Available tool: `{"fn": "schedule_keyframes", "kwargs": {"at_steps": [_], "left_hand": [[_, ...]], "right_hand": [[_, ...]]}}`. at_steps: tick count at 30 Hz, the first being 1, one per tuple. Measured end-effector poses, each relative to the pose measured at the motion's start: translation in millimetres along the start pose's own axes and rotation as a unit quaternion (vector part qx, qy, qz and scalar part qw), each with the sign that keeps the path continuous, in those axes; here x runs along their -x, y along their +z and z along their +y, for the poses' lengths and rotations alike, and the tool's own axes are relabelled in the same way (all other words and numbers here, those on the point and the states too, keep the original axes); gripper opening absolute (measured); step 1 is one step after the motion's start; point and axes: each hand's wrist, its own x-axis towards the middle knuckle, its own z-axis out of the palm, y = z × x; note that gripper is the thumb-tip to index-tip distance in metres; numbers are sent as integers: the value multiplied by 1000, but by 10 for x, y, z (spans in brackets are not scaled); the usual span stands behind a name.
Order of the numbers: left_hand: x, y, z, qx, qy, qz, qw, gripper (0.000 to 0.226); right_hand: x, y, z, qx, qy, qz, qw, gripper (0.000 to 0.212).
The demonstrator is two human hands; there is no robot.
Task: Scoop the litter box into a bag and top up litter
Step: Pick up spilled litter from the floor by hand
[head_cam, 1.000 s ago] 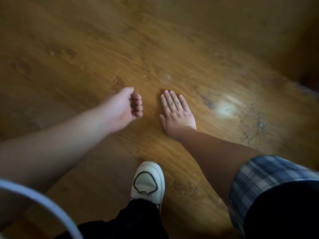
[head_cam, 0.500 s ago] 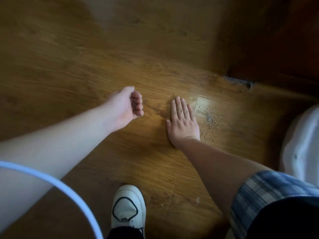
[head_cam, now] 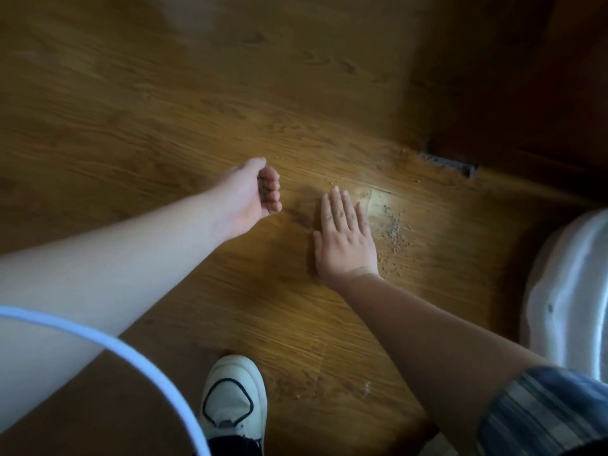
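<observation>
Spilled litter grains (head_cam: 393, 230) lie scattered on the wooden floor (head_cam: 164, 110), just right of my right hand (head_cam: 343, 238). That hand lies flat on the floor, palm down and fingers straight, with a few grains stuck to its fingers. My left hand (head_cam: 255, 195) hovers to its left, cupped with the palm turned sideways. Its fingers curl over a small dark clump of litter grains. A white rounded plastic thing (head_cam: 566, 291) shows at the right edge; I cannot tell whether it is the litter box or a bag.
My white shoe (head_cam: 235, 399) stands on the floor at the bottom centre. A white curved tube (head_cam: 98, 337) crosses the lower left corner. Dark wooden furniture (head_cam: 526, 93) fills the upper right, with a gap (head_cam: 447, 162) at its base.
The view has swung right, bringing the litter pile and the white thing into sight. My right hand now lies beside the pile. My left hand stays cupped.
</observation>
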Motion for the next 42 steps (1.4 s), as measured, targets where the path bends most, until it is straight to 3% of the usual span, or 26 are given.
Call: {"fn": "schedule_keyframes", "kwargs": {"at_steps": [8,15,29,35,42], "left_hand": [[55,-727,162,73,11,108,991,40],[125,-856,132,114,17,115,987,42],[-25,113,199,48,14,52,997,38],[-36,686,162,24,16,-7,1000,40],[-62,1142,-45,-15,4,-55,998,40]], "right_hand": [[-810,80,-998,-4,-119,-21,993,68],[-1395,101,-1214,72,-142,-25,987,69],[-970,-32,47,11,58,18,998,70],[-495,-3,440,4,145,-3,989,70],[13,-17,623,1,177,-46,983,72]]}}
